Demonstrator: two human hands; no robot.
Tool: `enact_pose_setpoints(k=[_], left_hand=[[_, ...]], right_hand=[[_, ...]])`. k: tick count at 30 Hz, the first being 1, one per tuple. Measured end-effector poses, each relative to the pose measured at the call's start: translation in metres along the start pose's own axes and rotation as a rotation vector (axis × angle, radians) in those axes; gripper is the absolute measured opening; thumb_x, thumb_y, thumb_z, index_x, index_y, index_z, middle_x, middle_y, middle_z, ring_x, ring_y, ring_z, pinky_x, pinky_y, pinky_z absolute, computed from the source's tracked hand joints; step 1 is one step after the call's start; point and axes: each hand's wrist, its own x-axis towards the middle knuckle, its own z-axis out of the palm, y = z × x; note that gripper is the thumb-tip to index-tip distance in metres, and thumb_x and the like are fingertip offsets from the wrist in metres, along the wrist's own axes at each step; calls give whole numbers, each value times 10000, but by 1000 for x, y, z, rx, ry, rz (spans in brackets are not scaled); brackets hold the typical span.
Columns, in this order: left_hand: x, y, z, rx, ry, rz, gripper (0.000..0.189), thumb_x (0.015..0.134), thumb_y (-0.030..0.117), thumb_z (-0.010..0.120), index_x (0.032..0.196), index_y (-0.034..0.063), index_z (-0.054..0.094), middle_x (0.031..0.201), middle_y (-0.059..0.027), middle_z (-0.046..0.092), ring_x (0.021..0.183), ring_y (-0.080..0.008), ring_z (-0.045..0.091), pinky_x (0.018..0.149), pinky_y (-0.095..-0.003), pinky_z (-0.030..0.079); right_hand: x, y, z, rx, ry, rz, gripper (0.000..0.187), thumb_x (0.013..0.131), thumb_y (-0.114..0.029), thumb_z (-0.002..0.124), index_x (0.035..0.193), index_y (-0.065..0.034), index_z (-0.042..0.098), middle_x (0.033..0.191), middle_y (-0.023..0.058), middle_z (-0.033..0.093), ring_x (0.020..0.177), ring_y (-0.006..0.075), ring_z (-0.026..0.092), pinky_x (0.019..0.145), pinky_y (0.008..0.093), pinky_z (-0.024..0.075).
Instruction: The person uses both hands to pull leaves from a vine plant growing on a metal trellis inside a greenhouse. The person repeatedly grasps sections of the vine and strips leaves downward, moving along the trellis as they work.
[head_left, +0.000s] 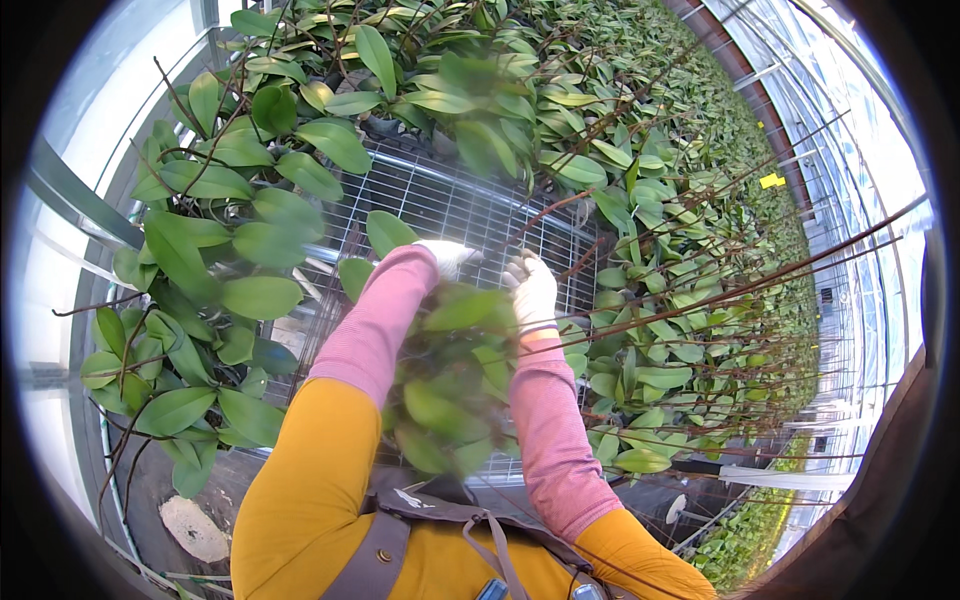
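Both hands wear white gloves and are raised above a wire mesh bench (442, 195). My left hand (450, 257) points inward, its fingertips blurred; whether it holds anything is unclear. My right hand (531, 281) is just across from it, its fingers curled. A cut-looking brown flower stem (547, 214) slants up to the right between and beyond the hands. Whether the right fingers grip a stem cannot be made out. Below the hands is a blurred leafy orchid plant (450, 375). Long brown flower stems (720, 289) stretch from near my right forearm to the right.
Broad-leaved orchid plants (217, 180) crowd the left side. More orchids (645, 187) fill the bench at the back and right, with bare stems rising among them. A yellow card (771, 181) stands among the far plants. Metal greenhouse framing (82, 195) rises at the left.
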Motion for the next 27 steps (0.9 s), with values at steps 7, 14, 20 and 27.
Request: enact_pose_setpoints(k=[7, 14, 20, 27], left_hand=[[8, 6, -8, 77, -60, 54, 900, 666, 58, 831, 1482, 90, 452, 1413, -153, 582, 1279, -268, 568, 1025, -358, 476], [-4, 12, -11, 6, 48, 144, 665, 692, 23, 784, 1320, 58, 567, 1193, -120, 686, 1085, -221, 633, 924, -347, 512], [-10, 1, -12, -120, 142, 246, 414, 730, 95, 736, 1133, 80, 645, 914, -99, 680, 792, -219, 650, 704, -360, 515], [-28, 3, -8, -379, 160, 168, 411, 744, 166, 856, 1084, 53, 653, 909, -69, 690, 766, -171, 625, 682, -341, 507]], right_hand=[[15, 7, -9, -206, -46, 138, 280, 937, -105, 598, 1187, 21, 612, 1100, 169, 674, 954, 278, 687, 784, 363, 589], [12, 5, -8, -670, -215, 85, 253, 922, -140, 667, 1103, 37, 666, 951, 122, 716, 781, 224, 701, 674, 312, 579], [0, 14, 9, -1340, -342, -397, 296, 930, -301, 665, 1006, -17, 695, 929, 171, 706, 804, 303, 670, 737, 404, 524], [-20, 13, 29, -1323, -363, -423, 253, 941, -267, 643, 1040, -36, 663, 973, 216, 682, 942, 406, 643, 837, 458, 503]])
